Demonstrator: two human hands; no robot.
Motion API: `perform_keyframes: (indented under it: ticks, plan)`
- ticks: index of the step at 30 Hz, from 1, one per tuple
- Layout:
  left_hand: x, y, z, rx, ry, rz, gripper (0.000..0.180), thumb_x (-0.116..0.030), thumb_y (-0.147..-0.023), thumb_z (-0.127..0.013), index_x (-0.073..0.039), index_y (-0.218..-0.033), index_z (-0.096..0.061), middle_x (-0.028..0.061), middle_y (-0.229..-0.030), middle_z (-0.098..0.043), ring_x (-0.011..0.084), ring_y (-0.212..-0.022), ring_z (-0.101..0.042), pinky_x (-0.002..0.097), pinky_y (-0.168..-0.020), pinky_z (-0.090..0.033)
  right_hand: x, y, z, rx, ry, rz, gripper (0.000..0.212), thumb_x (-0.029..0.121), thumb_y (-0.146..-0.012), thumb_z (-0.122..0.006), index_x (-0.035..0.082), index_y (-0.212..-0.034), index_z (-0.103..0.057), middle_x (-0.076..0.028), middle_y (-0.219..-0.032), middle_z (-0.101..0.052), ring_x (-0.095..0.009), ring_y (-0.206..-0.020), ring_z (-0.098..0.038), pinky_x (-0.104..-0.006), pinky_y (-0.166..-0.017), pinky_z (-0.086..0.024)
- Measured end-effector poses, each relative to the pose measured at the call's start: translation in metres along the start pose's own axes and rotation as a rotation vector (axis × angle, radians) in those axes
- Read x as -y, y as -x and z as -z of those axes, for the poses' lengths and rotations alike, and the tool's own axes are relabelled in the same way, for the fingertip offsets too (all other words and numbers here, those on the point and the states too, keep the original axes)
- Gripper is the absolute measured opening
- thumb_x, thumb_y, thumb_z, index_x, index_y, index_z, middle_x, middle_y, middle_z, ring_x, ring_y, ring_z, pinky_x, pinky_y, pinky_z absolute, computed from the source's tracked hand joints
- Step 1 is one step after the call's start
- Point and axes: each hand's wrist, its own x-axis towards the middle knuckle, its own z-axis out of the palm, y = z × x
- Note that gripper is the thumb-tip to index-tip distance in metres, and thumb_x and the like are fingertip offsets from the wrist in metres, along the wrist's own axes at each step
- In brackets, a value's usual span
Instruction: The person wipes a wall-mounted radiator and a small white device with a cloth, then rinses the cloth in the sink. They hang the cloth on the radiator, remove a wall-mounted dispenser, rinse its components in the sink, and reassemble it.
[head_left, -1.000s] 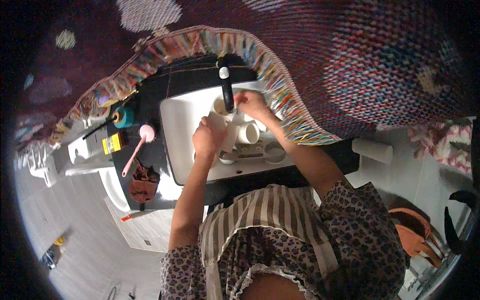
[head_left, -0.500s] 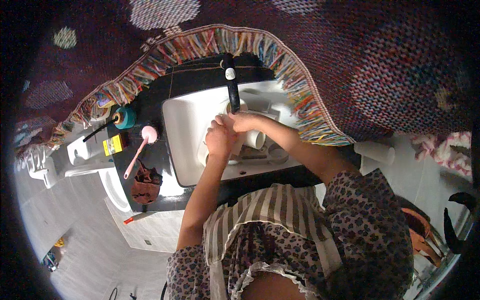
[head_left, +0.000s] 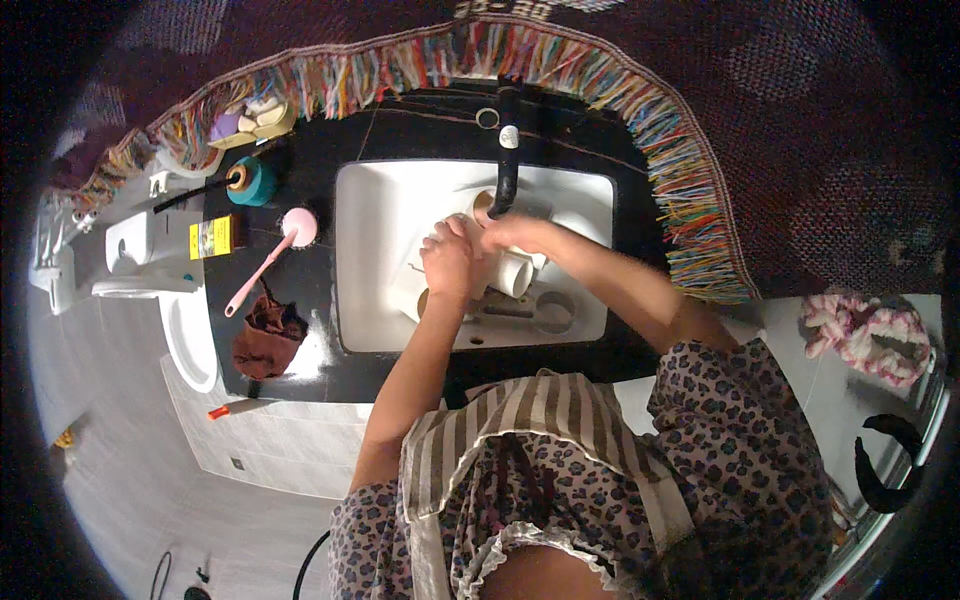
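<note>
A white plastic rack [head_left: 408, 285] with round cup-like parts lies tilted in the white sink [head_left: 375, 200], under the black tap [head_left: 507, 160]. My left hand [head_left: 447, 265] is closed on its upper part, with fingers bent. Close beside it, my right hand [head_left: 512, 236] touches the rack just below the tap's spout; motion blurs its fingers and I cannot make out their grip. A white cylindrical cup [head_left: 512, 275] sticks out below my right wrist. Farther down in the basin, a ring-shaped part [head_left: 553, 312] shows.
Left on the black counter [head_left: 320, 140] are a pink long-handled brush [head_left: 299, 228], a brown cloth [head_left: 270, 338], a yellow box [head_left: 210, 237], a teal bottle [head_left: 252, 182] and a tray of small items [head_left: 254, 122]. A fringed woven fabric [head_left: 800, 170] spans the top and right.
The whole view has shifted, so the sink and tap appear farther right and more counter shows behind. Both hands stay at the rack under the tap.
</note>
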Motion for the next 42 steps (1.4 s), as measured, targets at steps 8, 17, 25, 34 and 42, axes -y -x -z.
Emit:
perform_keyframes:
  ticks: [8, 17, 25, 34, 42]
  plan:
    - [-0.013, 0.001, 0.003, -0.054, -0.03, -0.038, 0.063, -0.05, -0.072, -0.063, 0.0, -0.105, -0.045, 0.0139, -0.099, -0.054, 0.0339, -0.083, -0.06, 0.0395, -0.066, -0.052, -0.021, -0.004, 0.002, -0.213, -0.942, 0.166, 0.008, 0.011, -0.076, -0.054, 0.013, -0.08, -0.047, 0.0, -0.077, -0.048, -0.012, -0.073, -0.047, -0.0267, -0.065, -0.038]
    - [0.007, -0.006, -0.015, 0.022, -0.037, 0.016, 0.044, -0.028, -0.071, -0.065, -0.002, -0.1, -0.045, 0.0119, -0.087, -0.056, 0.0312, -0.074, -0.063, 0.0395, -0.061, -0.053, 0.023, 0.021, 0.039, -0.059, 1.341, 0.36, 0.038, 0.012, -0.081, -0.051, 0.021, -0.118, -0.053, -0.012, -0.122, -0.052, -0.028, -0.114, -0.048, -0.0397, -0.096, -0.038]
    - [0.011, -0.014, 0.008, 0.109, 0.056, 0.052, 0.036, -0.02, -0.074, -0.062, -0.002, -0.101, -0.047, 0.0127, -0.084, -0.059, 0.0293, -0.074, -0.065, 0.0398, -0.063, -0.053, 0.044, 0.006, 0.053, 0.031, 1.158, 0.594, 0.034, 0.002, -0.08, -0.047, 0.007, -0.111, -0.057, -0.004, -0.121, -0.054, -0.018, -0.123, -0.041, -0.0416, -0.109, -0.024]
    - [0.014, -0.015, -0.014, 0.094, 0.066, 0.102, 0.03, -0.018, -0.077, -0.056, 0.0, -0.1, -0.049, 0.0188, -0.088, -0.06, 0.0352, -0.076, -0.064, 0.047, -0.062, -0.052, 0.046, 0.033, 0.025, -0.403, 0.334, -0.271, 0.042, 0.031, -0.077, -0.063, 0.006, -0.11, -0.057, -0.018, -0.113, -0.058, -0.029, -0.105, -0.055, -0.0383, -0.085, -0.045]
    - [-0.006, -0.01, -0.007, -0.029, -0.115, 0.078, 0.022, -0.014, -0.081, -0.053, -0.006, -0.101, -0.046, 0.0132, -0.084, -0.06, 0.0277, -0.068, -0.064, 0.0385, -0.058, -0.053, -0.052, -0.025, 0.031, -0.79, 0.774, 0.108, 0.034, 0.012, -0.075, -0.063, 0.005, -0.107, -0.057, -0.015, -0.102, -0.06, -0.03, -0.093, -0.059, -0.0373, -0.081, -0.048]
